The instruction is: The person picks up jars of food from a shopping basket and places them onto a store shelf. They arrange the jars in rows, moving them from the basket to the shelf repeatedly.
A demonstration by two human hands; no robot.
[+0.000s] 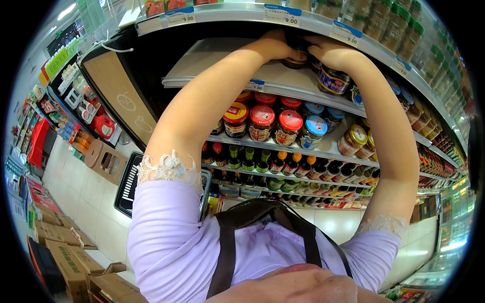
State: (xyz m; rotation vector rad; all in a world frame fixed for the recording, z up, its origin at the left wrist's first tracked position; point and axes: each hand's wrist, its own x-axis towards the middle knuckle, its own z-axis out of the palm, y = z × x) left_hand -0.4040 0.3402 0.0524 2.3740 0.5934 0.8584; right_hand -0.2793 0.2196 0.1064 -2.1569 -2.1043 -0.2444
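Observation:
Both of my hands reach into the shadowed gap above a beige shelf board (pixel 235 62), under the shelf overhead. My left hand (pixel 278 47) is curled round a dark jar (pixel 295 61) that stands near the board's front, its thumb along the side. My right hand (pixel 331 55) bends in from the right, its fingers beside the same jar and just above another jar with a blue and purple label (pixel 332 80). Shade hides the fingertips of both hands, so whether the right one grips anything is unclear. More jars stand to the right along this shelf.
Red- and blue-lidded jars (pixel 261 120) fill the shelf below, with rows of sauce bottles (pixel 248 159) under them. Green-capped spice jars (pixel 396 28) stand overhead behind a price rail (pixel 242 14). On the floor at left are a black basket (pixel 127 185), a stool (pixel 102 157) and cardboard boxes (pixel 64 261).

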